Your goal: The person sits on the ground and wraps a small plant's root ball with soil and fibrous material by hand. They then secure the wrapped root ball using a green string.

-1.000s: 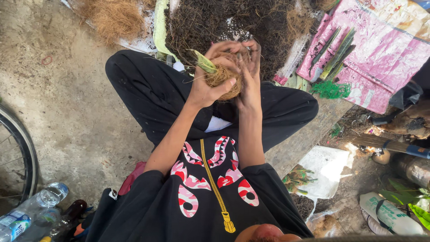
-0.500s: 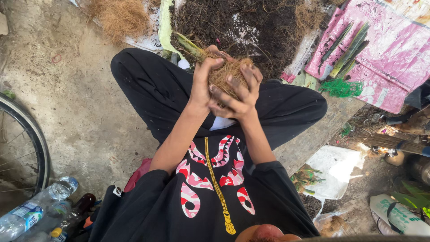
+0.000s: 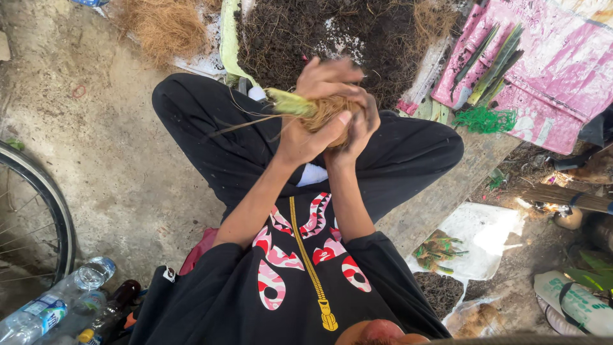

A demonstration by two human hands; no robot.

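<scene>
Below the hands, black sleeves and crossed legs, with plastic bottles (image 3: 57, 300) lower left on the concrete floor (image 3: 108, 160). Both cupped tight around a coir-wrapped plant ball (image 3: 322, 112), left hand (image 3: 306, 137) underneath with thumb over the fibre, right hand (image 3: 345, 96) clamped over the top, green shoot (image 3: 287, 102) poking out to the left; judged mid-way through pressing the wrap firm, calling next for a steady squeeze and turn without snapping the shoot. Just beyond, a dark soil heap (image 3: 306, 32), loose coir (image 3: 159, 25) far left, cut green leaves (image 3: 498, 64) on a pink sheet (image 3: 562, 76) far right.
</scene>
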